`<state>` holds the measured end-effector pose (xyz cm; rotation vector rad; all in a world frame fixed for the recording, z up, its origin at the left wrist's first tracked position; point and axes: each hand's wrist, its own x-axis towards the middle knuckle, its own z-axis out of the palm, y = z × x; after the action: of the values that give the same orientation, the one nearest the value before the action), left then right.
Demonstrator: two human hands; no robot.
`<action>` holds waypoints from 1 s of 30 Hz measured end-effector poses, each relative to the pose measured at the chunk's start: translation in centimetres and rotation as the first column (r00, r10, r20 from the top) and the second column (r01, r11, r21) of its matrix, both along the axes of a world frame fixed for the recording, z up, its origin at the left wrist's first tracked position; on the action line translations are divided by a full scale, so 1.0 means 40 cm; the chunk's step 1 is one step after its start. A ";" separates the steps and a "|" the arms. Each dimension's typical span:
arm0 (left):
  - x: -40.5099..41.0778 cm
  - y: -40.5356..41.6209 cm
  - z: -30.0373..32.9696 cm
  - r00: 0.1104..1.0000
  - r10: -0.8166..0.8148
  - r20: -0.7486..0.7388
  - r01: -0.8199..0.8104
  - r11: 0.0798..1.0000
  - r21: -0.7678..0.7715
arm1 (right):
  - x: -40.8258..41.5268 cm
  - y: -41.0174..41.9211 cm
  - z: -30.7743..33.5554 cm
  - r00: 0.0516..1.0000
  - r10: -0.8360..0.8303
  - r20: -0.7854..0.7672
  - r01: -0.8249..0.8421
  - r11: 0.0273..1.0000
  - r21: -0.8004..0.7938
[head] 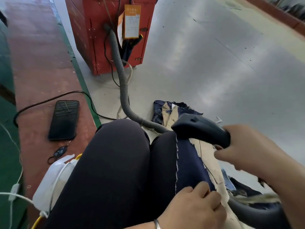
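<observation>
A navy and beige garment piece with frayed edges lies over my right thigh. My left hand rests on its near end, fingers curled and pinching the cloth at the seam. My right hand grips the handle of a black suction tool, whose head presses on the far end of the cloth at my knee. A grey ribbed hose runs from the tool's head to a red machine cabinet across the floor.
A dark phone with a cable lies on the red floor strip to the left, near a small key fob. A white bag sits by my left thigh. More navy and beige pieces are piled on the grey floor ahead.
</observation>
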<state>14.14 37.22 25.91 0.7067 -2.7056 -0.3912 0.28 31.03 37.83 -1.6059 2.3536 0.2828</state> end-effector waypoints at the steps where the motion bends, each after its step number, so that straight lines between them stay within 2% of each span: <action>1: 0.003 0.001 0.002 0.999 0.025 0.029 -0.026 0.999 0.028 | -0.001 -0.028 -0.009 1.000 -0.009 0.014 0.009 1.000 -0.010; 3: 0.000 0.004 0.002 0.999 0.037 0.007 -0.038 0.997 0.062 | -0.014 -0.073 -0.020 0.997 -0.046 0.069 0.048 0.998 -0.029; 8: 0.008 -0.003 0.009 0.996 0.042 -0.080 -0.045 0.998 -0.035 | -0.081 -0.057 0.053 0.976 -0.036 0.213 0.072 0.983 -0.166; 10: 0.005 -0.002 0.011 0.995 0.053 -0.083 -0.055 0.998 -0.029 | -0.085 -0.002 0.088 0.977 -0.007 0.213 0.050 0.979 -0.197; 12: -0.001 -0.002 0.014 0.997 0.048 -0.058 -0.049 0.999 -0.020 | -0.076 0.058 0.104 0.989 0.022 0.147 0.009 0.978 -0.210; 14: -0.003 -0.001 0.012 0.999 0.037 -0.038 -0.038 0.999 -0.031 | -0.064 0.097 0.101 0.996 0.080 0.046 -0.073 0.988 -0.135; 16: -0.003 0.000 0.018 1.000 0.004 -0.024 -0.003 0.999 0.046 | -0.040 0.116 0.079 0.989 0.139 -0.051 -0.139 0.990 0.011; 18: 0.004 -0.009 0.029 0.998 -0.025 0.053 0.021 0.997 0.077 | -0.009 0.118 0.053 0.975 0.167 -0.149 -0.147 0.980 0.135; 20: 0.017 -0.017 0.023 0.993 -0.086 0.087 0.082 0.996 0.044 | 0.021 0.098 0.037 0.948 0.181 -0.263 -0.143 0.977 0.155; 21: 0.005 -0.012 0.009 0.985 -0.172 0.016 0.172 0.984 -0.054 | 0.034 0.082 0.034 0.936 0.177 -0.305 -0.141 0.980 0.138; 22: 0.005 0.013 -0.004 0.980 -0.200 -0.005 0.199 0.976 -0.083 | 0.045 0.065 0.027 0.930 0.168 -0.326 -0.139 0.984 0.110; 24: -0.001 -0.037 0.021 0.983 -0.181 0.038 0.182 0.983 -0.014 | 0.054 0.022 0.012 0.952 0.127 -0.279 -0.122 0.992 0.033; 25: 0.003 -0.064 0.049 0.977 -0.207 0.056 0.210 0.977 -0.039 | 0.052 -0.007 0.002 0.967 0.102 -0.235 -0.107 0.994 -0.006; 26: -0.005 -0.075 0.049 0.906 -0.397 0.143 0.399 0.917 0.016 | 0.044 -0.040 -0.008 0.977 0.083 -0.198 -0.092 0.995 -0.036; 27: -0.012 -0.080 0.044 0.827 -0.550 0.117 0.550 0.834 0.040 | 0.035 -0.071 -0.014 0.986 0.062 -0.155 -0.072 0.995 -0.063; 28: -0.005 -0.079 0.044 0.878 -0.462 0.125 0.449 0.886 0.117 | 0.019 -0.096 -0.016 0.994 0.032 -0.101 -0.042 0.995 -0.092; 29: 0.007 -0.066 0.045 0.948 -0.303 0.095 0.287 0.946 0.153 | 0.001 -0.111 -0.011 0.999 0.003 -0.043 -0.008 0.992 -0.123; 30: 0.019 -0.053 0.051 0.988 -0.139 0.072 0.120 0.968 0.221 | -0.018 -0.114 0.001 1.000 -0.015 0.013 0.017 0.987 -0.163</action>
<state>14.91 35.11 27.95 0.6162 -2.8288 -0.7112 -0.45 26.47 37.89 -1.6541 2.4342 0.0787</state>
